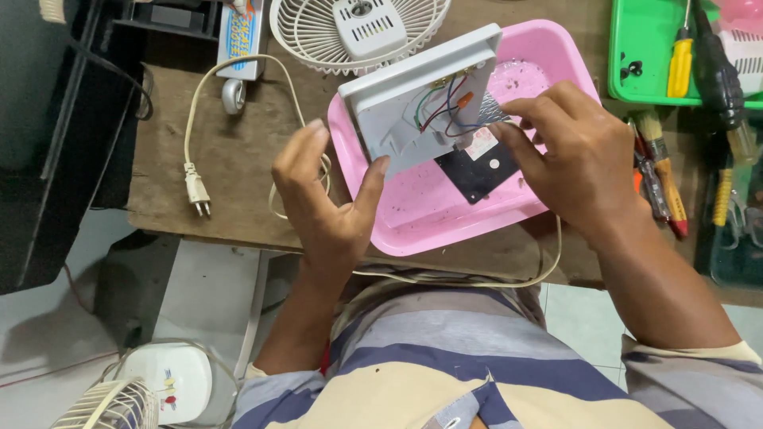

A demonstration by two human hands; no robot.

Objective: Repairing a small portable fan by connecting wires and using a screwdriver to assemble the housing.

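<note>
Your left hand is open, with only the thumb tip touching the bottom edge of the grey plastic box. Your right hand pinches the box's right side near its coloured wires. The box tilts above the pink tray on the wooden table.

A: Light is even and fairly bright, daylight-like, falling from above; the wooden tabletop carries only soft shadows.

B: Any glare?

A: Small wet-looking glints on the floor of the pink tray; nothing blown out. The far left edge falls into deep shadow.

B: Sharpness?

A: The coloured wires read crisply. The striped shirt at the bottom is slightly soft. Straight lines bow a little toward the corners, a wide-lens effect.
</note>
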